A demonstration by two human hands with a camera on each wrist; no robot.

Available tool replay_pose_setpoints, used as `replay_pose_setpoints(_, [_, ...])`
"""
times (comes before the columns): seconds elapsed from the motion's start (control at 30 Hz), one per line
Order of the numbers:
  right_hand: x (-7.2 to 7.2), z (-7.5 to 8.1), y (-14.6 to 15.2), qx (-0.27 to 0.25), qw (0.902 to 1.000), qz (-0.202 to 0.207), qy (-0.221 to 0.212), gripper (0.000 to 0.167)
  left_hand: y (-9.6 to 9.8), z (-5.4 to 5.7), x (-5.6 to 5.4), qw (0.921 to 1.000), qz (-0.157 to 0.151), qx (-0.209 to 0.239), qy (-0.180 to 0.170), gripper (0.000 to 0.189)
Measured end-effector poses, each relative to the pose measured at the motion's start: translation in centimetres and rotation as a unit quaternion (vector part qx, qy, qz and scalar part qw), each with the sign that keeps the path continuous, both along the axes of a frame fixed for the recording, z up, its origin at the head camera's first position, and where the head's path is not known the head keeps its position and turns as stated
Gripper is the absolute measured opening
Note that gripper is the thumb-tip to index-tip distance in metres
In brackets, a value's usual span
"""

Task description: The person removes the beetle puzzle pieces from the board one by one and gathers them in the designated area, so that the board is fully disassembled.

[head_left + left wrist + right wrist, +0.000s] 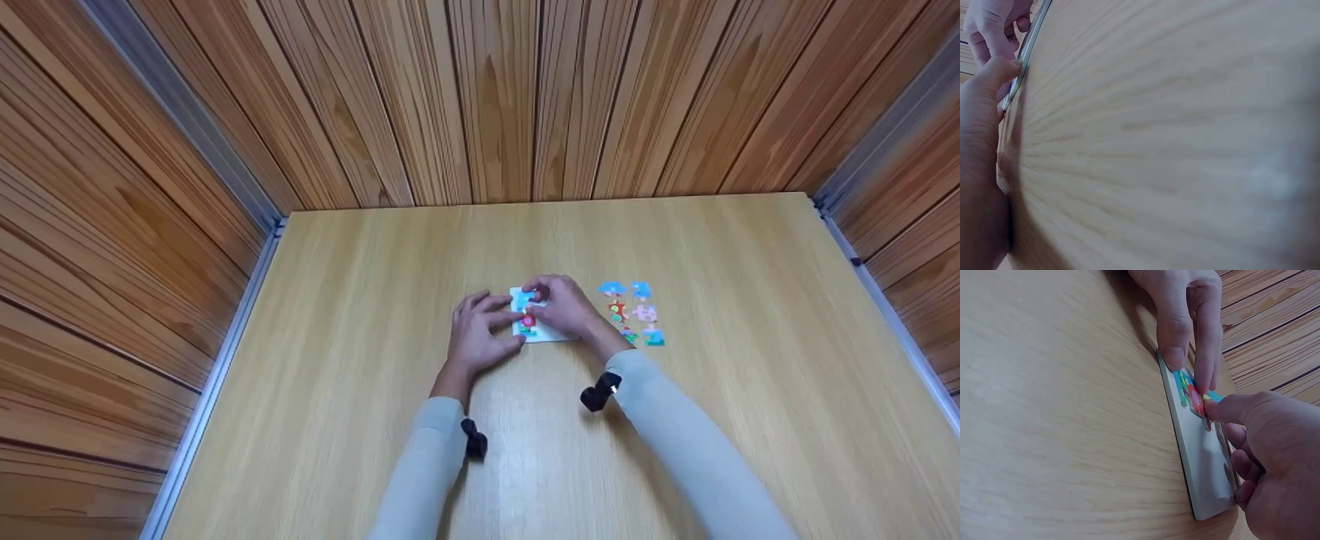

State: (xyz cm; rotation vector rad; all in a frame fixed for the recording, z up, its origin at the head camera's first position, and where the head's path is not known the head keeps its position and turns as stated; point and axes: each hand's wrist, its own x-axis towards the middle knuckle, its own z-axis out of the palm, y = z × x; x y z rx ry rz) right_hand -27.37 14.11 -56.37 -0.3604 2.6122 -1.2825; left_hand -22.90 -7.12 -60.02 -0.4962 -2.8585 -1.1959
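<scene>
A shallow white puzzle board (pixel 553 336) lies on the table, with colourful jigsaw pieces along its left side. My left hand (pixel 480 334) rests at that side, fingers spread and fairly straight, thumb on the near corner and fingertips touching the board and pieces. Over the upper left part, my right hand (pixel 566 306) pinches a blue puzzle piece (pixel 523 298) between thumb and index finger, partly hidden by the fingers. Just nearer sits a red and green piece (pixel 528 324). In the right wrist view, the right half of the board (pixel 1210 467) shows bare white.
Several loose puzzle pieces lie in two columns right of the board, among them a blue one (pixel 611 288), a red one (pixel 616 310), a pink one (pixel 645 313) and a green and blue one (pixel 655 337). Wood-plank walls (pixel 495 105) enclose the table (pixel 360 300) behind and at both sides.
</scene>
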Motion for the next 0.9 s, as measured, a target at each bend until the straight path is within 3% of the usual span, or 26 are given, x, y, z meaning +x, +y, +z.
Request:
replay_pose_setpoints(0.33, [-0.4, 0.5, 0.7, 0.012, 0.9999, 0.009, 0.004, 0.031, 0.0, 0.0, 0.0, 1.0, 0.0, -0.009, -0.003, 0.047])
replay_pose_setpoints(0.57, [-0.7, 1.3, 1.8, 0.012, 0.9997, 0.009, -0.02, 0.036, 0.0, 0.2, 0.1, 0.9999, 0.006, -0.011, -0.005, 0.046])
replay_pose_setpoints(0.9, [-1.4, 1.9, 3.7, 0.02, 0.9998, 0.009, -0.004, 0.037, 0.1, 0.2, 0.1, 0.9998, 0.01, -0.007, -0.012, 0.046])
